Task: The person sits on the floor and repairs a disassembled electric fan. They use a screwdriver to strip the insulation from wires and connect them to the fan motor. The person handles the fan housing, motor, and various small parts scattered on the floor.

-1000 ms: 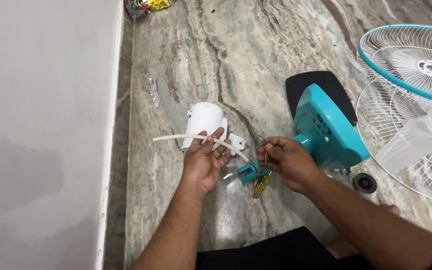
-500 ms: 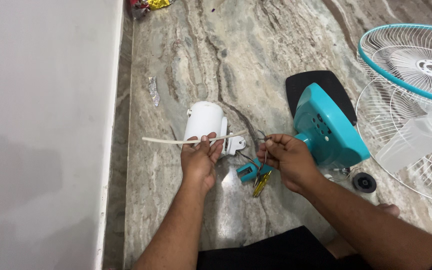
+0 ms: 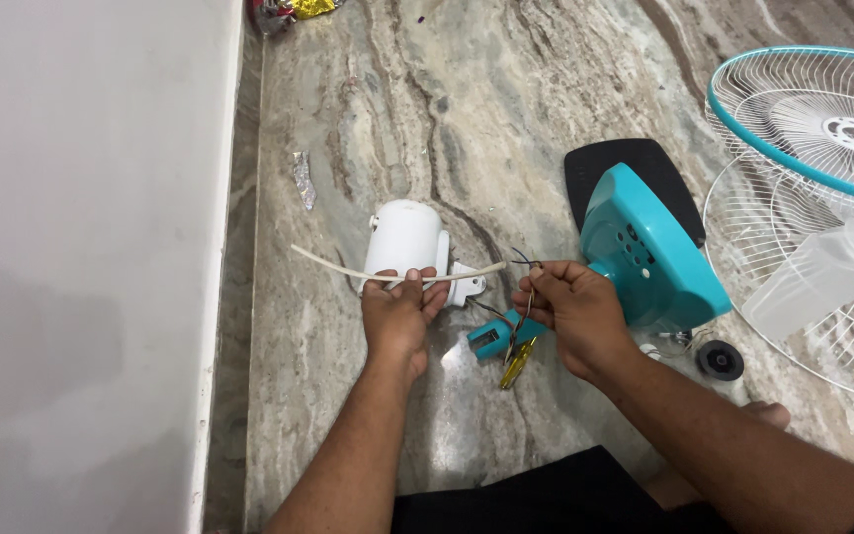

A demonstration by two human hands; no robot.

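My left hand [image 3: 399, 311] pinches a thin cream-white sleeve tube [image 3: 338, 267] that runs level from left to right above the floor. At the tube's right end, my right hand [image 3: 565, 311] holds thin dark wires [image 3: 524, 263] between thumb and fingers. Just behind the left hand lies a white fan motor cover [image 3: 403, 237] on the marble floor. Below the hands lie a small teal plastic part [image 3: 494, 336] and a yellow-handled screwdriver [image 3: 518, 362].
A teal fan housing [image 3: 649, 247] stands on a black base [image 3: 625, 168] to the right. Two wire fan guards [image 3: 822, 109] and a clear fan blade [image 3: 822, 282] lie at the far right. A small black knob [image 3: 720, 359] rests near my right forearm. A white wall [image 3: 81, 247] borders the left.
The tube has levelled out and slid left through my left hand. My right hand has moved slightly up toward the tube's right end with the wires.
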